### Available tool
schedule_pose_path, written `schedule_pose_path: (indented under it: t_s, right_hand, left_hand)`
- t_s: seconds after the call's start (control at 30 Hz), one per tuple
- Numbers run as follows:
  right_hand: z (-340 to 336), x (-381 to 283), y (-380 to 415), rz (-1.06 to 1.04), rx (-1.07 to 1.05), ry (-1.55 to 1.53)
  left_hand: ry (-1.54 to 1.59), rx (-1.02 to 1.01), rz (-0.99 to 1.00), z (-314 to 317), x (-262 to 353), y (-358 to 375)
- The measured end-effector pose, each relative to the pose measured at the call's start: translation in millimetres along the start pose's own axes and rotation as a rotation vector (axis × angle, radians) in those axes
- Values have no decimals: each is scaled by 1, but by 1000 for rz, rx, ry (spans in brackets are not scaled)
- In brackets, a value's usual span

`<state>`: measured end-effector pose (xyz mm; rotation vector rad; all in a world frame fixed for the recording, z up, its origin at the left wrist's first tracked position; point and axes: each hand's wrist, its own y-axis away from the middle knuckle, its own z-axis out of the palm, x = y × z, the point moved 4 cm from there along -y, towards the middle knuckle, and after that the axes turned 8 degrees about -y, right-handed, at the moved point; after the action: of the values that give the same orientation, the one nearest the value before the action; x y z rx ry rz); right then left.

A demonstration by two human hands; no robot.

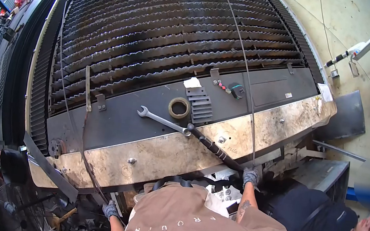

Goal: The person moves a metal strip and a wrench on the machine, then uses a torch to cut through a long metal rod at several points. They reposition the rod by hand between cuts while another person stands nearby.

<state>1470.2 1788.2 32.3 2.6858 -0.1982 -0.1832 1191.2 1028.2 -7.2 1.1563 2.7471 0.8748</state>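
Observation:
My gloved left hand (110, 209) is low at the left, beyond the table's front edge, fingers curled at the lower end of a long thin dark strip (69, 111). My gloved right hand (251, 176) is closed at the near end of another thin strip or cord (246, 67), which runs far over the slatted bed (174, 31). Beside that hand, a black bar (216, 148) lies across the front plate. A combination wrench (162, 120), a roll of tape (179, 108) and a slotted metal piece (201, 105) lie on the table.
A person in a dark shirt (309, 217) is close at my right. A tape measure (237, 91) and white paper (192, 83) sit near the slats. Grey metal sheets (347, 117) stand at the right. Scrap and tools clutter the lower left, by a fan (11, 204).

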Motion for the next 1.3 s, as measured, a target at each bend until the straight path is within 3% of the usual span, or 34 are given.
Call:
schedule_pose_path:
  t_s: [0.1,0.17,0.2,0.43,0.47,0.6,0.63,0.7,0.73,0.83,0.87,0.9,1.0,1.07,1.1,1.17,1.27,1.3]
  right_hand:
    - [-9,-6,6,77,-45,0]
    - [-10,-7,4,87,-65,-14]
    - [-13,-10,4,98,-79,-31]
    - [-33,-32,14,89,-57,-38]
    - [-35,-35,18,102,-27,-67]
    - [-30,-33,17,122,-9,-60]
    - [-27,-35,18,44,124,-14]
    - [-31,-52,38,-169,423,8]
    - [-43,-74,51,-247,304,-52]
    - [-8,-122,85,-821,298,-321]
    - [-15,-146,108,-969,282,-316]
    - [-26,-172,131,-1118,264,-308]
    - [4,-191,128,-1200,203,-183]
    - [29,-212,111,-1090,-129,357]
    - [39,-214,103,-1296,94,163]
    - [33,-202,101,-1281,-163,-324]
    - [-22,-211,124,-1046,-471,-338]
    - [-37,-219,129,-1031,-353,-70]
  left_hand:
    - [20,14,49,19,-11,-39]
    - [305,-62,-52,8,7,-22]
    - [198,22,-29,-7,27,-1]
    - [128,-74,-105,-30,55,-20]
    - [41,0,-10,-22,40,-53]
    - [-177,68,61,-49,75,-41]
    - [-192,64,76,-51,88,-31]
    - [-219,251,53,-64,108,-16]
    - [-282,302,82,-67,117,-15]
    - [-458,434,196,-68,130,-57]
    - [-458,430,173,-84,181,11]
    - [-480,422,202,-79,192,5]
    - [-425,538,726,-59,249,-2]
    - [-417,491,906,-36,290,10]
    - [-389,426,954,-26,316,19]
    - [-368,412,962,-4,370,67]
    - [-400,326,923,48,421,70]
    - [-316,299,821,67,431,72]
